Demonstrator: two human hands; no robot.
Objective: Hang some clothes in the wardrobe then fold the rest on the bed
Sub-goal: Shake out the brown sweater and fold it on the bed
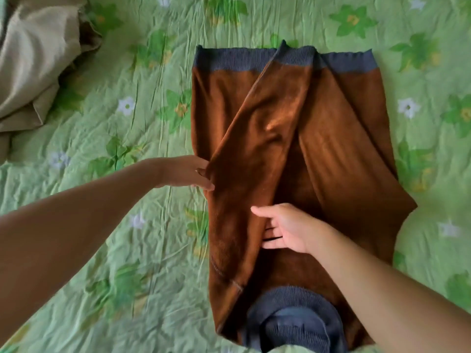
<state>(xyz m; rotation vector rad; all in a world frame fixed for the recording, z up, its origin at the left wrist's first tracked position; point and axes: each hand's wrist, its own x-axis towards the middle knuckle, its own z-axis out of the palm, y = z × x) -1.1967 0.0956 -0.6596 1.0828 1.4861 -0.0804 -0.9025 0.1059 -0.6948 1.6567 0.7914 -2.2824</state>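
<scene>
A brown fleecy sweater with blue-grey ribbed hem, cuff and collar lies flat on the bed, collar nearest me. One sleeve is folded diagonally across its body, cuff at the far hem. My left hand touches the left edge of that folded sleeve with fairly straight fingers. My right hand lies flat on the middle of the sweater, fingers spread and slipped partly under the sleeve's edge.
The bed is covered by a wrinkled green flowered sheet. A crumpled beige cloth lies at the far left corner. Open sheet stretches left and right of the sweater.
</scene>
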